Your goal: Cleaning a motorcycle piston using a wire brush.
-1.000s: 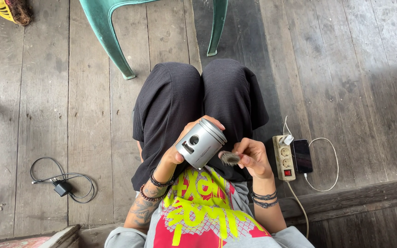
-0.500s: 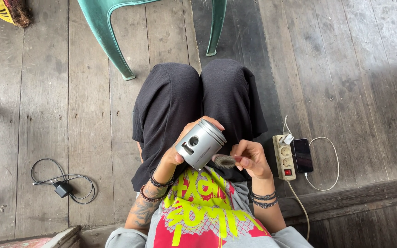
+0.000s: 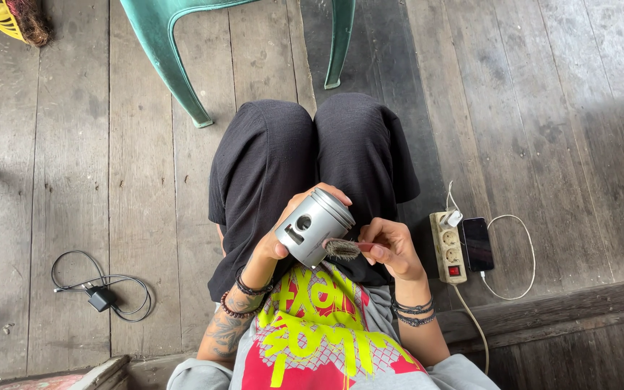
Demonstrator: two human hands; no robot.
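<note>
head view: one seated person, looking down over black-trousered knees
left hand (image 3: 283, 235): fingers wrapped round a grey metal piston (image 3: 315, 226), held tilted above the lap
right hand (image 3: 393, 247): fingers pinched on a small brush (image 3: 346, 249), bristles touching the piston's lower edge
nearby: power strip (image 3: 448, 247), phone (image 3: 477, 244), green chair (image 3: 182, 43)
risk: piston may slip from the one-handed hold and drop on the floorboards (image 3: 74, 180)

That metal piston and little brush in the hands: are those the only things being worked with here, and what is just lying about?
In use:
- metal piston, held in the left hand
- small brush, held in the right hand, bristles against the piston

Lying about:
- power strip with phone plugged in
- black charger and cable
- green plastic chair
- broom, top left
</note>
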